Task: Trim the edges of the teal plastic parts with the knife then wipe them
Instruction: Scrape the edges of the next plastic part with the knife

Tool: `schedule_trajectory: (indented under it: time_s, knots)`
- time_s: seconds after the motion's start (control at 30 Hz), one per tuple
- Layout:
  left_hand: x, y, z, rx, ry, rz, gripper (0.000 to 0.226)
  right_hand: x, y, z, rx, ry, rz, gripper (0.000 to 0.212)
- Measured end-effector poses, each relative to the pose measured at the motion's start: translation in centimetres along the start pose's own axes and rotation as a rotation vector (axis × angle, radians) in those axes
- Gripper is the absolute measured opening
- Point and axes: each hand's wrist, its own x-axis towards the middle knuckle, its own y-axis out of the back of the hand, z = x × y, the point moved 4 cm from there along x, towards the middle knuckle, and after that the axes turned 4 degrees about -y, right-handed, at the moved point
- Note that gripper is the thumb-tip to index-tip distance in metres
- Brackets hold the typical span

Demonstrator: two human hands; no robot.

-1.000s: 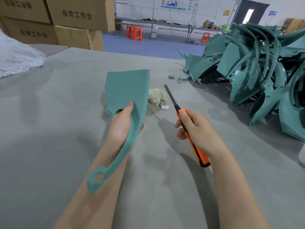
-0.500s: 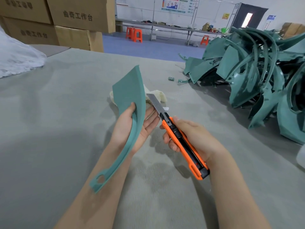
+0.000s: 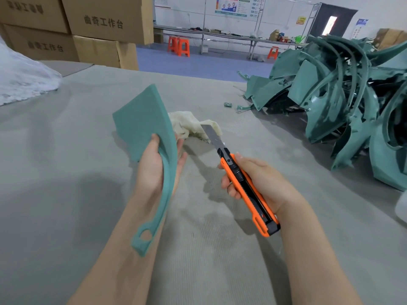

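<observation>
Left grip (image 3: 152, 168) clasps the teal part (image 3: 141, 122); right grip (image 3: 264, 183) wraps the knife (image 3: 240, 175), blade bared just right of the part: a slip could cut the left grip

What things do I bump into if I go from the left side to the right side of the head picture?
White bag → teal part → cloth → knife → pile of teal parts.

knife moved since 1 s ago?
Yes. The knife pulled back: its blade tip now overlaps the rag instead of lying beyond its far side.
</observation>
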Motion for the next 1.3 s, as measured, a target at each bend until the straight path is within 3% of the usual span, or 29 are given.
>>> schedule_trajectory:
  time_s: [0.13, 0.3, 0.43, 0.57, 0.67, 0.77, 0.87, 1.03, 1.2, 1.3]
  knots:
    - [-0.8, -1.4, -2.1, 0.152, 0.122, -0.154, 0.043, 0.2, -0.6, 0.0, 0.012, 0.003, -0.001, 0.041]
    - [-1.3, -2.1, -2.8, 0.086, 0.206, -0.313, 0.049, 0.1, -0.8, 0.0, -0.040, -0.011, -0.016, 0.039]
    - [-0.8, -1.6, -1.8, 0.005, 0.137, -0.266, 0.048, -0.2, -0.8, 0.0, -0.081, -0.033, -0.039, 0.042]
    - [-0.1, -0.5, -0.3, -0.085, 0.003, -0.062, 0.036, -0.2, -0.8, 0.2, -0.118, -0.053, -0.031, 0.043]
    - [0.1, 0.6, 0.7, 0.112, -0.172, 0.108, 0.028, 0.1, -0.4, 0.4, -0.139, -0.057, 0.052, 0.043]
    - [-0.2, 0.1, 1.5, 0.422, -0.280, 0.118, 0.032, 0.3, 0.0, 0.3, -0.092, -0.067, 0.102, 0.042]
    - [-1.7, -1.9, 1.1, 0.782, -0.448, -0.070, 0.019, 0.3, 0.2, 0.4, -0.007, -0.092, 0.080, 0.041]
    - [-4.1, -4.2, -1.4, 0.953, -0.481, -0.423, 0.023, 0.0, 0.6, 0.0, 0.144, -0.085, 0.064, 0.039]
    - [-4.8, -4.6, -2.4, 1.101, -0.585, -0.564, 0.051, -0.3, 0.7, -0.3, 0.065, -0.052, 0.054, 0.038]
    - [-4.1, -4.3, -2.2, 1.244, -0.667, -0.524, 0.046, -0.4, 0.6, -0.2, 0.010, -0.044, 0.032, 0.038]
